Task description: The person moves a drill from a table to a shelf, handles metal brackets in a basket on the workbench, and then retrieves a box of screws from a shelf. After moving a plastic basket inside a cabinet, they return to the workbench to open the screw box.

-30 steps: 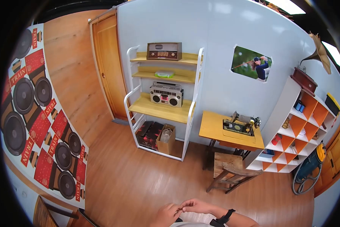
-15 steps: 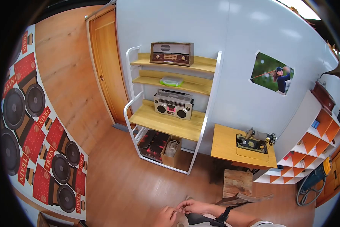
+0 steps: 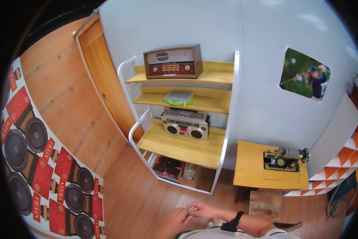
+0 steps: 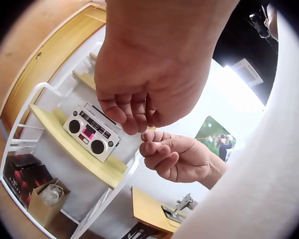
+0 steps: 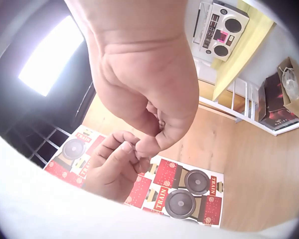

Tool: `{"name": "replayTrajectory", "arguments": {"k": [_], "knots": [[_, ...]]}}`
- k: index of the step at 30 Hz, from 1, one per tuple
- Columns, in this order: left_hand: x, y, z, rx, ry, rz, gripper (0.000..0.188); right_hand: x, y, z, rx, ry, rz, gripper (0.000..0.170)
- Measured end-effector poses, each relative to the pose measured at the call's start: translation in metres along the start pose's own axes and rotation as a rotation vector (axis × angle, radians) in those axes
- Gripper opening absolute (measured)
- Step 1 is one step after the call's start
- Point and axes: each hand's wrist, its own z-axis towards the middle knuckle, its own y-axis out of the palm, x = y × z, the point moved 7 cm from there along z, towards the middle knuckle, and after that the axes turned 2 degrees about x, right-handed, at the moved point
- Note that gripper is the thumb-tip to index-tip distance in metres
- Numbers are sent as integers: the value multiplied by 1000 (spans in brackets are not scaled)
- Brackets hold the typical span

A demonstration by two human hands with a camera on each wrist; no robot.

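Both hands are held together in front of the body, low in the head view. My left hand point(image 3: 175, 221) has loosely curled fingers, their tips meeting those of my right hand point(image 3: 204, 210). In the left wrist view the right hand point(image 4: 177, 158) is just beneath the left, its fingers relaxed and bent. The right wrist view has the left hand point(image 5: 114, 172) thumb up, touching the right fingertips. No object shows between the fingers. Ahead is a white-framed shelf rack point(image 3: 179, 143) bearing a wooden radio point(image 3: 173, 63), a green-edged clear case point(image 3: 179, 98) and a silver boombox point(image 3: 185, 124).
Boxes point(image 3: 189, 173) sit on the rack's bottom level. To the right are a sewing machine point(image 3: 286, 159) on its table point(image 3: 248, 175), a wooden chair point(image 3: 265, 203) and an orange-and-white cubby shelf point(image 3: 332, 173). A wooden door point(image 3: 107, 79) and a speaker-print panel point(image 3: 43, 175) are at the left.
The view has come closer to the shelf rack, which looks larger. The sewing table and poster have shifted right in view. Both hands stay together at the fingertips.
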Motion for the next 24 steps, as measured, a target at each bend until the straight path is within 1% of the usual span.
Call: {"name": "replayTrajectory", "arguments": {"k": [1, 2, 4, 5, 7, 8, 10, 11, 13, 14, 16, 17, 19, 20, 22, 23, 24], "knots": [[-5, 6, 11, -77, 2, -35, 19, -5, -9, 3, 0, -36, 9, 26], [-7, 7, 21, -73, 4, -43, 19, -6, -17, 3, 4, -30, 5, 26], [-11, 10, 38, -80, 30, -6, 18, -10, -32, 3, 105, -36, 143, 29], [-18, 12, 47, -81, 32, -14, 18, -9, -36, 4, 112, -31, 143, 29], [-32, 20, 65, -153, 140, 24, 18, -9, -52, 7, 204, -28, 225, 31], [-37, 19, 73, -159, 147, 16, 18, -16, -54, 7, 216, -26, 227, 31], [-41, 12, 91, -124, 204, -113, 19, -33, -60, 5, 304, -26, 198, 32], [-47, 12, 100, -138, 217, -125, 19, -36, -63, 8, 325, -26, 204, 32], [-62, 17, 118, -228, 241, -274, 18, -40, -73, 12, 457, -48, 196, 34], [-69, 18, 128, -241, 258, -287, 18, -45, -74, 14, 482, -49, 199, 34], [-81, 21, 143, -313, 333, -326, 16, -48, -76, 16, 634, 1, 243, 35], [-89, 19, 150, -327, 345, -343, 16, -48, -76, 21, 659, 6, 249, 35], [-101, 21, 159, -413, 413, -390, 15, -52, -75, 31, 699, -34, 279, 36], [-111, 21, 163, -423, 418, -406, 15, -55, -74, 38, 716, -25, 283, 36], [-129, 20, 171, -465, 348, -690, 14, -62, -74, 48, 798, -11, 347, 33], [-136, 19, 174, -476, 353, -701, 14, -63, -77, 54, 814, -7, 352, 33], [-143, 20, 175, -492, 275, -788, 12, -61, -77, 56, 817, -1, 366, 30]]}}
